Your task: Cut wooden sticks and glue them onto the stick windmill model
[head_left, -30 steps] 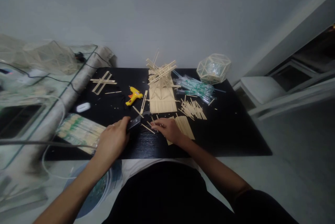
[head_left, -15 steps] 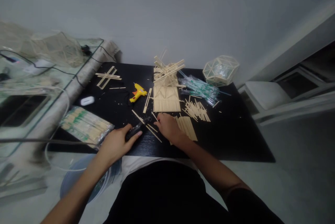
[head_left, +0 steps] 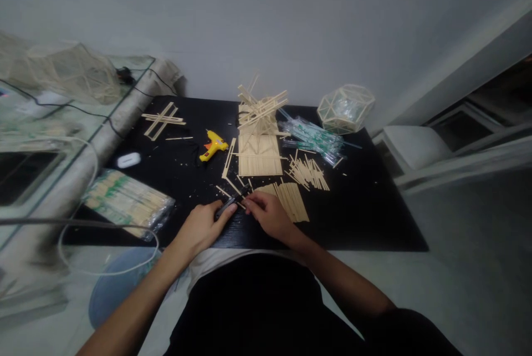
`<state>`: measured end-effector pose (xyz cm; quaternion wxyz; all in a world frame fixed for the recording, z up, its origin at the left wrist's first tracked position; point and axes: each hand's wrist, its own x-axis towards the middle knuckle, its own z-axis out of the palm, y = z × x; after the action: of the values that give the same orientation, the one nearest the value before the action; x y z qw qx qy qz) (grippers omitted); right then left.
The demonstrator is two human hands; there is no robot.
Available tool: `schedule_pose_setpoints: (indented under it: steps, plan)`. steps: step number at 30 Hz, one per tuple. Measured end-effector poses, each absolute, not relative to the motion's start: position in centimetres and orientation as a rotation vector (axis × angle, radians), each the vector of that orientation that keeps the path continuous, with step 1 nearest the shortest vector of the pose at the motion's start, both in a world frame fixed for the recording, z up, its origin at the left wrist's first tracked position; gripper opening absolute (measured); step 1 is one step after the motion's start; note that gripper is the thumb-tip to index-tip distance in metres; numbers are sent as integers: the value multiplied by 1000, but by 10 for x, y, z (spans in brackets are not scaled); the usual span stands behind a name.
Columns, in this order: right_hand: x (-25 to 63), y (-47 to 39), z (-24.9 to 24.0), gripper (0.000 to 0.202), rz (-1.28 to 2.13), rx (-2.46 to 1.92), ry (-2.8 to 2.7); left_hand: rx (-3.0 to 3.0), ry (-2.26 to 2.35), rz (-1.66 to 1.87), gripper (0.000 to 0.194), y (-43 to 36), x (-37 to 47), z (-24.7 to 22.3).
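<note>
Near the table's front edge, my left hand (head_left: 203,226) is closed around a dark hand tool (head_left: 226,207), whose exact kind I cannot make out. The tool's tip points up and to the right, over a few loose thin wooden sticks (head_left: 223,191). Just right of the tip, my right hand (head_left: 269,215) has its fingers pinched on a thin wooden stick (head_left: 250,184), mostly hidden by the fingers and tool. Beside that hand lies a row of short flat sticks (head_left: 295,201).
A yellow glue gun (head_left: 214,146) rests on the black table (head_left: 357,206). Beyond the hands are a stick panel (head_left: 260,163), a loose stick pile (head_left: 310,172), plastic wrappers (head_left: 313,138) and a geometric stick frame (head_left: 347,109). Packaged sticks (head_left: 128,198) lie left, above a bucket (head_left: 118,284).
My right hand has moved down beside the tool's tip, its fingers now touching or nearly touching it. My left hand and tool have shifted slightly right. The whole view has shifted a little.
</note>
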<state>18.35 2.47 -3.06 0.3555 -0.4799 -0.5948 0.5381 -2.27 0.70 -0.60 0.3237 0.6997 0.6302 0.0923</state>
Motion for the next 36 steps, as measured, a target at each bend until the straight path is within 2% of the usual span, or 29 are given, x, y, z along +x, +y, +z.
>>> schedule_pose_setpoints:
  steps: [7, 12, 16, 22, 26, 32, 36]
  plan:
    - [188, 22, -37, 28, 1197, -1258, -1562, 1843, 1671, 232, 62, 8, -11, -8]
    - [195, 25, -36, 35, 1228, -1190, -1583, 1912, 1656, 291, 56, 6, -9, -10]
    - [202, 28, -34, 35, 1485, -1119, -1481, 1962, 1622, 315, 53, 4, -10, -9]
    - [210, 30, -30, 48, 1999, -938, -1138, 2018, 1439, 447, 47, 6, -12, -7]
    - [213, 30, -30, 47, 2154, -835, -1018, 2032, 1398, 456, 46, 8, -12, -4]
    - [213, 30, -35, 48, 2063, -928, -1047, 1957, 1483, 373, 50, 9, -9, -1]
    - [217, 34, -30, 41, 1837, -1058, -1306, 1923, 1543, 322, 52, 9, -8, -2]
